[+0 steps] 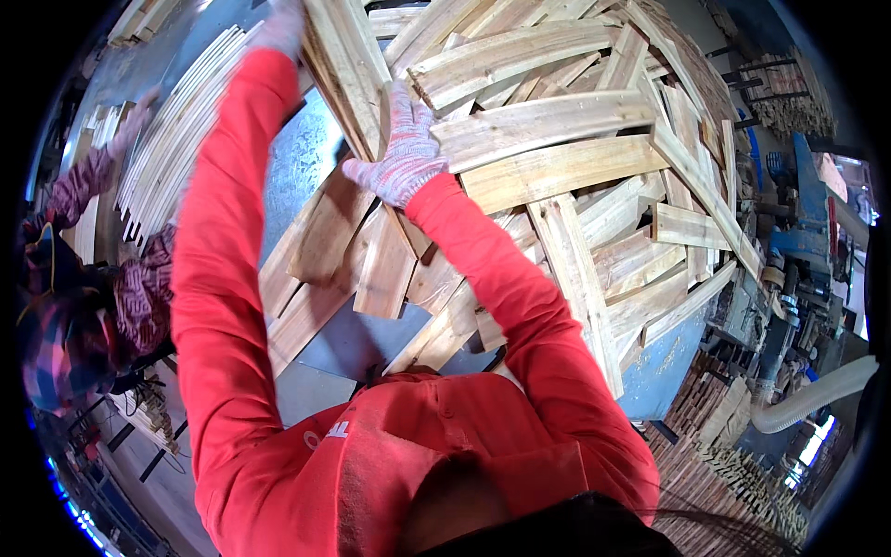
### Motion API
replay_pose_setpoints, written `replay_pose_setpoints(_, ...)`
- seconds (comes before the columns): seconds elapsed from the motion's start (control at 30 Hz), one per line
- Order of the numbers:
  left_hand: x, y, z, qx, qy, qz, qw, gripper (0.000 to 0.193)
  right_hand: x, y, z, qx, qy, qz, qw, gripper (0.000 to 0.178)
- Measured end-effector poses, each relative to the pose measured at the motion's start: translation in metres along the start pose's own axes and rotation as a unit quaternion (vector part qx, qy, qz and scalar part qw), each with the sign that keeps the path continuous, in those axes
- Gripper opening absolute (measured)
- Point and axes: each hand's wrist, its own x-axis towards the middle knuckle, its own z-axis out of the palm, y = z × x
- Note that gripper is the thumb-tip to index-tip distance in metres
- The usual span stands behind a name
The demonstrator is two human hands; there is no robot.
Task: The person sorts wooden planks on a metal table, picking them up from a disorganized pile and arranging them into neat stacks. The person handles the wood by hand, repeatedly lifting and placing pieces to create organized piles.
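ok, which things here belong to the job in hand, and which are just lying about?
Job in hand:
long board
left hand, blurred, beside it
right hand, against it
loose board pile, probably

Apparently just lying about:
pale ribbed hose
blue machine
stacked wood strips, lower right

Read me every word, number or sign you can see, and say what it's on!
Red top: pale letters on the front, tilted and cut by folds; no whole word reads.
Wooden boards: no writing I can make out.
Blue machine: any marks are too small to read.
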Motion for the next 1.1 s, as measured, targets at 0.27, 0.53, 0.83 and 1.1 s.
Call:
replay_pose_setpoints(0.27,-0.129,-0.194,-0.099,0.309,-0.091,0.035,0.946,0.063,-0.036,0.014,-0.014,-0.145,-0.317,-0.037,0.936,0.064)
replay_pose_setpoints(0.53,-0.205,-0.184,-0.212,0.129,-0.088,0.002,0.988,0.05,0.097,0.003,0.019,-0.439,-0.168,-0.204,0.859,0.078)
replay_pose_setpoints(0.83,-0.223,-0.222,-0.234,0.173,-0.126,-0.06,0.975,0.06,0.005,0.02,0.029,-0.516,-0.187,-0.025,0.835,0.095)
replay_pose_setpoints(1.1,-0.226,-0.222,-0.223,0.06,-0.158,-0.034,0.985,0.054,0.004,0.02,0.039,-0.374,-0.015,0.254,0.892,0.092)
